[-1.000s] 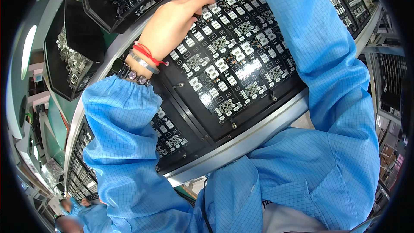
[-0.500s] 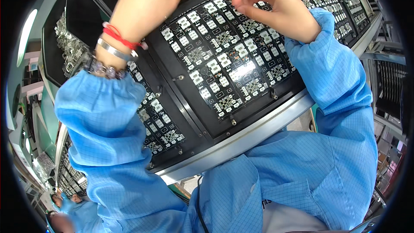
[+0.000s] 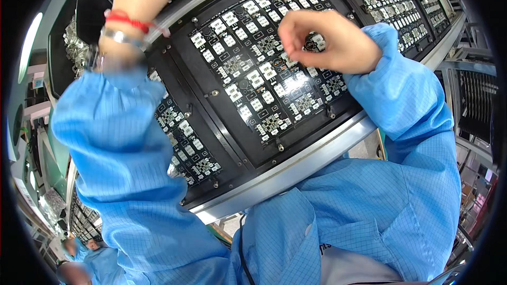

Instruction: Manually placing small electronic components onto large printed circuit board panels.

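Right hand point(image 3: 336, 40), black circuit board point(image 3: 262, 62) underneath

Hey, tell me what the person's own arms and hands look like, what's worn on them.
The left sleeve and right sleeve are light blue with a fine dark grid and gathered cuffs. The left wrist has a red cord bracelet, a silvery band and something darker, blurred. The right hand is ungloved, with no ring visible.

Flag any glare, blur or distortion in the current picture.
Head view, centre: white glare hides part of the circuit board; head view, upper left: motion blur smears the red bracelet, while the right hand looks clearer; head view, outer edge: fisheye bending, with corners black.
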Demonstrator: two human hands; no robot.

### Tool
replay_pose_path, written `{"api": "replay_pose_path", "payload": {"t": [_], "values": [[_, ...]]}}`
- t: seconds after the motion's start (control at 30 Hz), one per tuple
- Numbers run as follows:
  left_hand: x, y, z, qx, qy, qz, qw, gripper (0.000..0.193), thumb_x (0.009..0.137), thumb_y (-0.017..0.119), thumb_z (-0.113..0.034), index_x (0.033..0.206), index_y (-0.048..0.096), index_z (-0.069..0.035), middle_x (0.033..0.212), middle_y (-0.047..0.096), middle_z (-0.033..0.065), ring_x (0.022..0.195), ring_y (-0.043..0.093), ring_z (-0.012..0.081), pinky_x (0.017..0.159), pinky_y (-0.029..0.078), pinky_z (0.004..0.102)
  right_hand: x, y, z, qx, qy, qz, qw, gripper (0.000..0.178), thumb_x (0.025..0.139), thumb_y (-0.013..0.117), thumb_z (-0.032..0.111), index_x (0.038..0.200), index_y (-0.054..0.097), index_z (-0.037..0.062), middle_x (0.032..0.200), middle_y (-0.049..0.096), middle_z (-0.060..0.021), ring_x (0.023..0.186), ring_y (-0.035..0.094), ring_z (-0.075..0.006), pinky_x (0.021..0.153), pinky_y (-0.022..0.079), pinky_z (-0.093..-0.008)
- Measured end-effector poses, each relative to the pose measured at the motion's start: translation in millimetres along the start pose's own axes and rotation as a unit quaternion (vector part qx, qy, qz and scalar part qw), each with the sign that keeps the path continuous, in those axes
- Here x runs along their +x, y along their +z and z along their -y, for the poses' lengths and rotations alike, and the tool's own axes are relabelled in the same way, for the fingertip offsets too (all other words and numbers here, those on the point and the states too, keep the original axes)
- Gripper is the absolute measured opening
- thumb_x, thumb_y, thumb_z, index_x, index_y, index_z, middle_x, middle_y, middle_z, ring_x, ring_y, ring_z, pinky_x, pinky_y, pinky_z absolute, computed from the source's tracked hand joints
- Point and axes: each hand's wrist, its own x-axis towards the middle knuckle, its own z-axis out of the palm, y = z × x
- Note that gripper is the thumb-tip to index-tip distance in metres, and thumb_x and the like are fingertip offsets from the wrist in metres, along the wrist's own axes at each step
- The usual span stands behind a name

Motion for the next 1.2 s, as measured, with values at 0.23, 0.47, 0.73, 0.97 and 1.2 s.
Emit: {"api": "replay_pose_path", "payload": {"t": [0.23,0.47,0.73,0.97,1.2], "values": [[10,22,62,0.042,-0.109,0.325,0.938,0.03,0.077,0.05,-0.005,0.103,0.065,-0.001,0.097,0.064,0.0214,0.089,0.062,0.033,0.076,0.05,0.0361,-3,13,-7,-0.043,0.02,0.025,0.999,0.019,0.074,0.062,-0.005,0.085,0.051,0.0063,0.071,0.053,-0.0018,0.067,0.052,-0.0133,0.062,0.044,-0.0264],[10,23,59,0.101,-0.043,0.238,0.965,0.016,0.069,0.058,-0.003,0.079,0.07,-0.003,0.076,0.065,0.0176,0.075,0.065,0.0307,0.07,0.051,0.0357,-3,16,-7,-0.136,-0.026,0.02,0.99,0.02,0.071,0.061,-0.006,0.084,0.051,0.0058,0.077,0.05,-0.0043,0.07,0.053,-0.019,0.06,0.045,-0.0297],[6,27,66,0.057,-0.008,0.14,0.988,0.014,0.064,0.061,-0.001,0.075,0.069,-0.001,0.071,0.064,0.0177,0.068,0.064,0.0305,0.066,0.052,0.0343,1,10,-2,-0.18,-0.069,0.024,0.981,0.023,0.072,0.067,-0.001,0.088,0.052,0.0055,0.079,0.053,-0.0048,0.074,0.056,-0.0199,0.063,0.047,-0.0294],[9,-16,16,-0.112,-0.155,0.098,0.977,0.011,0.074,0.064,-0.006,0.078,0.067,0.004,0.066,0.065,0.0086,0.063,0.062,0.0133,0.059,0.05,0.0245,50,-63,-1,-0.185,-0.108,-0.198,0.957,0.012,0.083,0.058,0.003,0.093,0.053,0.0036,0.086,0.059,-0.0041,0.075,0.055,-0.0107,0.066,0.047,-0.0242],[-34,-6,-6,-0.424,-0.158,0.238,0.86,0.019,0.091,0.056,-0.014,0.098,0.064,0.001,0.086,0.065,0.0045,0.076,0.059,0.0074,0.069,0.045,0.0187,124,-98,-43,-0.349,0.039,-0.203,0.914,0.02,0.08,0.056,0.014,0.093,0.059,-0.0009,0.08,0.064,-0.0202,0.079,0.063,-0.0308,0.072,0.049,-0.0371]]}}
